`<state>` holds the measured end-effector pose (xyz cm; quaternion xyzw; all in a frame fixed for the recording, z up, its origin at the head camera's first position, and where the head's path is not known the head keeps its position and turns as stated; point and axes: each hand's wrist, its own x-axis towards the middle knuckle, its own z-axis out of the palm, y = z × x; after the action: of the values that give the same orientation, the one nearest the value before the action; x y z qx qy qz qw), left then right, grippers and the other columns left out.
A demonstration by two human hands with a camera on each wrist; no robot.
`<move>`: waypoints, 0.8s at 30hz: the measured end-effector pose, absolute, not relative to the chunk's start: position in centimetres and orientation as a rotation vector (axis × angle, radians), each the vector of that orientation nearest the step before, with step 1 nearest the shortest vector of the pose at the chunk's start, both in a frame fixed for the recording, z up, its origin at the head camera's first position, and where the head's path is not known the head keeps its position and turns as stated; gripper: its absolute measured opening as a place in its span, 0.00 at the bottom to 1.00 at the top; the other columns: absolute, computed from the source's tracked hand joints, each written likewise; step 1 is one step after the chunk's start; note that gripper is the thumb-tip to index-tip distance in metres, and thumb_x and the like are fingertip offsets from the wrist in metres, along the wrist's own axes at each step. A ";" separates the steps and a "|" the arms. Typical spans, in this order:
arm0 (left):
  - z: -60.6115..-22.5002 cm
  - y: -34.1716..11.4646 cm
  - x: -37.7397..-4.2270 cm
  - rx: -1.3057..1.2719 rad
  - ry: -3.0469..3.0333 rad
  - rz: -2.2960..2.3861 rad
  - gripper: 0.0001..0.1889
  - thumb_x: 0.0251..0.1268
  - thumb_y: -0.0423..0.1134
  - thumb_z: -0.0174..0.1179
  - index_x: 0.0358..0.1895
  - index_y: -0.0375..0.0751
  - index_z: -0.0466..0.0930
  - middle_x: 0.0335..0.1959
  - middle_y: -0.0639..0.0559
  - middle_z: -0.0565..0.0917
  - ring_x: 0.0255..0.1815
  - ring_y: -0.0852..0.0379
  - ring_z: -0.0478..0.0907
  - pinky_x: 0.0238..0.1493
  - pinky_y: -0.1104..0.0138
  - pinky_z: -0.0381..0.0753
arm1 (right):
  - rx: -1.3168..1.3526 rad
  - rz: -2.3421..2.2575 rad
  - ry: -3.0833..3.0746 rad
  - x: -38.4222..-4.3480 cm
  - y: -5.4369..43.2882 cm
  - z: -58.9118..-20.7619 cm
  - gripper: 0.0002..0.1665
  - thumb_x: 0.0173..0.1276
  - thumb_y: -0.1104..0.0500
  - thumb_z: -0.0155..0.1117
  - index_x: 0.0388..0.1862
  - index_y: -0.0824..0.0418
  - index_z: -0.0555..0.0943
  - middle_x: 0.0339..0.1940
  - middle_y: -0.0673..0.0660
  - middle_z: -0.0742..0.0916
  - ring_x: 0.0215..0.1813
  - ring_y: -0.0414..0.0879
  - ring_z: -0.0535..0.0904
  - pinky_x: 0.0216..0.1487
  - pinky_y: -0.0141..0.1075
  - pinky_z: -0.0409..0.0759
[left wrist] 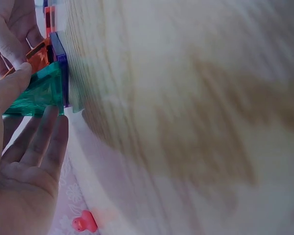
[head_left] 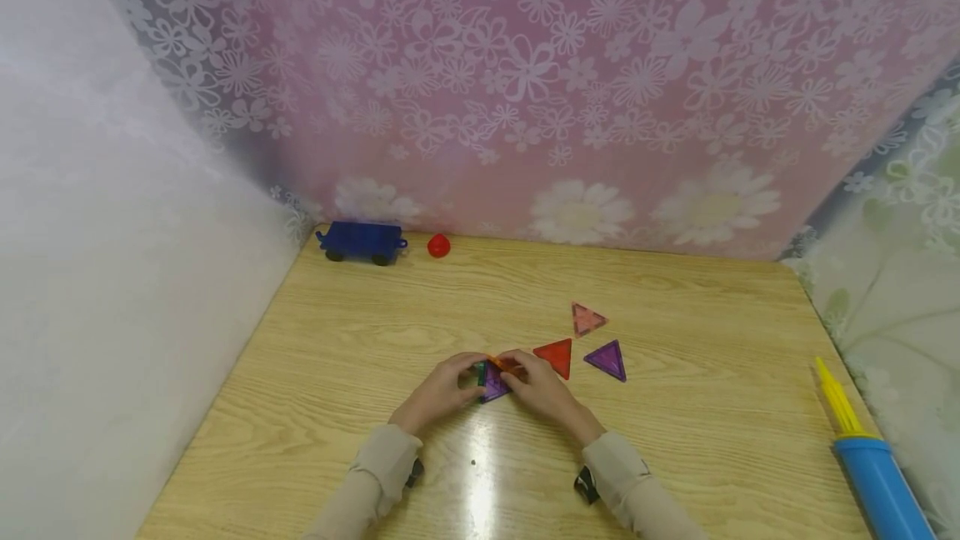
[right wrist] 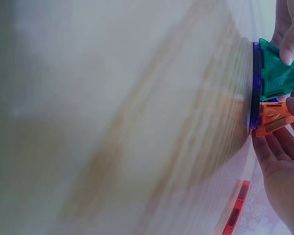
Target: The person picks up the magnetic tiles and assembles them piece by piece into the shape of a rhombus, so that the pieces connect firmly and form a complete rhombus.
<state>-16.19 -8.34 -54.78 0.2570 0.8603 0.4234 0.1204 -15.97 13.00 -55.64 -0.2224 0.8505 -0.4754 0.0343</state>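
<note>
My left hand (head_left: 444, 390) pinches a green translucent triangle tile (left wrist: 36, 93) between thumb and fingers. An orange translucent tile (right wrist: 274, 117) leans beside it, pinched by my right hand (head_left: 542, 386). Both stand tilted at the edges of a purple tile (head_left: 495, 386) that lies low at the tabletop. In the right wrist view the green and orange tiles meet near their lower corners. A red triangle tile (head_left: 557, 357) lies flat just right of my right hand. My fingers hide parts of the green and orange tiles.
A pink triangle tile (head_left: 587, 319) and another purple triangle tile (head_left: 607, 360) lie to the right. At the back left stand a blue wheeled toy cart (head_left: 362, 242) and a small red toy (head_left: 438, 246). A blue-and-yellow hand pump (head_left: 877, 473) lies along the right edge.
</note>
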 end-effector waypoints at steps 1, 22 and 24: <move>-54.8 -8.3 -16.2 0.755 2.514 1.234 0.26 0.63 0.38 0.62 0.65 0.42 0.70 0.62 0.48 0.74 0.56 0.52 0.75 0.55 0.60 0.77 | -0.686 -1.463 2.612 -16.0 13.0 -55.6 0.15 0.68 0.66 0.60 0.53 0.64 0.78 0.48 0.59 0.85 0.49 0.51 0.82 0.50 0.41 0.81; -54.9 -7.9 -16.2 0.819 2.588 1.100 0.30 0.63 0.40 0.63 0.68 0.41 0.67 0.63 0.45 0.71 0.63 0.48 0.70 0.61 0.57 0.73 | -0.669 -1.427 2.607 -15.7 12.9 -55.3 0.15 0.67 0.66 0.60 0.53 0.62 0.78 0.50 0.58 0.84 0.50 0.50 0.81 0.50 0.40 0.81; -55.0 -7.9 -16.3 0.827 2.589 1.099 0.31 0.62 0.41 0.63 0.68 0.40 0.67 0.63 0.45 0.70 0.63 0.48 0.70 0.60 0.57 0.74 | -0.671 -1.425 2.608 -15.7 12.9 -55.4 0.15 0.68 0.66 0.60 0.53 0.62 0.78 0.50 0.58 0.84 0.50 0.50 0.81 0.50 0.40 0.81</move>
<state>-16.29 -7.89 -54.96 0.2807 0.8782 0.3729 0.1048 -15.73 12.87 -55.36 -0.2200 0.8550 -0.4673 0.0476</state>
